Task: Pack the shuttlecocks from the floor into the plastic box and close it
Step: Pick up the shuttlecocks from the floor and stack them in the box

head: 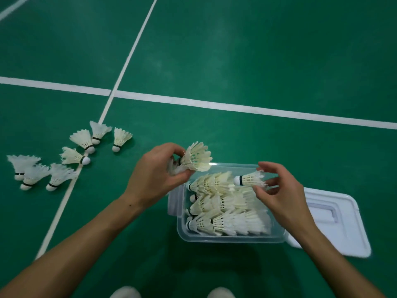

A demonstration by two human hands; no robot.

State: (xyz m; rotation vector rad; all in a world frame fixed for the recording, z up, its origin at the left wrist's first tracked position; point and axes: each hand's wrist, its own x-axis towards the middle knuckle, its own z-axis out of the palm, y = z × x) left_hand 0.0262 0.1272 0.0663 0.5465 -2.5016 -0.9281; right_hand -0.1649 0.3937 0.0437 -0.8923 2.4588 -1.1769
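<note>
Head: seven floor shuttlecocks (82,138), perhaps two held (196,157)

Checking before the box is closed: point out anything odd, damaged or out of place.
Nothing looks damaged. Seven white feather shuttlecocks lie loose on the green court floor, left of the clear plastic box. Its white lid lies off, beside it.
</note>
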